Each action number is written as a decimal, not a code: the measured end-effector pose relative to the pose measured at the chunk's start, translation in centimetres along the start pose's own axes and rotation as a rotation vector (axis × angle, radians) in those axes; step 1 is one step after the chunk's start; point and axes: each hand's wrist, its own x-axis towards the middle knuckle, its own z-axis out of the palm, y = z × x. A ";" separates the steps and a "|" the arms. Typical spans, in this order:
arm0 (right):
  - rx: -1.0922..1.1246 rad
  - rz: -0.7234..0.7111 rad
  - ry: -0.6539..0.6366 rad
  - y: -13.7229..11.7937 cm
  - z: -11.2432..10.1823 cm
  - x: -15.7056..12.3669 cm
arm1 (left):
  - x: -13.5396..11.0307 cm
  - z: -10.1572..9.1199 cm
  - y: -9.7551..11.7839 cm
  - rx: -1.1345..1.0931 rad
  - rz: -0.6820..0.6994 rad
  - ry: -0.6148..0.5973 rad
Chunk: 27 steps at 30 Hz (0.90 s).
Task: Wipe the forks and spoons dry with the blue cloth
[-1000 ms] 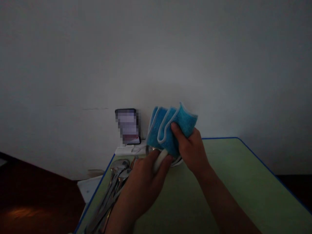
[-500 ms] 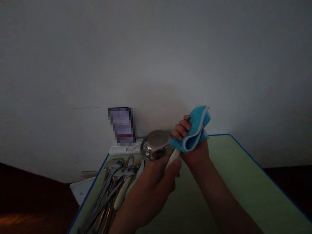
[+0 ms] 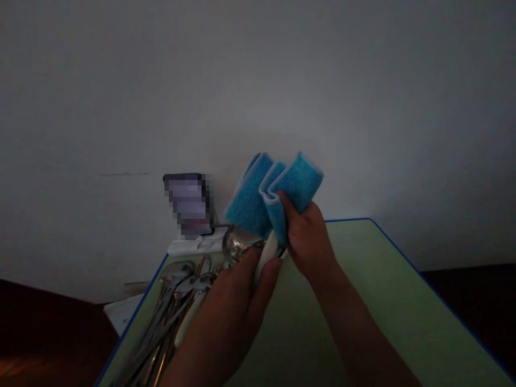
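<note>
My left hand (image 3: pixel 239 293) is closed around the cream handle of a utensil (image 3: pixel 267 253). The upper end of that utensil is hidden in a blue cloth (image 3: pixel 249 200) with pale edging, so its kind does not show. My right hand (image 3: pixel 309 236) grips the folded cloth around the utensil, thumb pressed on the near side. Behind both hands, a shiny metal bowl (image 3: pixel 233 246) sits upside down on the table, partly covered by the cloth and my left hand.
Several metal spoons and other cutlery (image 3: pixel 177 301) lie in a pile along the left side of the green table (image 3: pixel 374 301), which has a blue edge. A phone (image 3: pixel 189 201) leans against the wall at the back, by a white strip (image 3: pixel 197 244).
My right hand has turned over, and its thumb side now faces me. The cloth has shifted left and spread in front of the bowl. My left hand still holds the cream handle.
</note>
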 end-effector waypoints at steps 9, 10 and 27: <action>-0.218 -0.039 -0.295 -0.2 -5.5 -1.2 | -0.7 -1.6 -0.5 0.115 0.062 -0.195; -0.255 -0.025 -0.301 -0.2 -6.2 -1.6 | -0.7 -1.8 -0.6 0.135 0.069 -0.194; -0.567 -0.026 -0.689 -2.9 -10.0 -4.4 | -2.1 -2.8 1.4 0.289 0.254 -0.084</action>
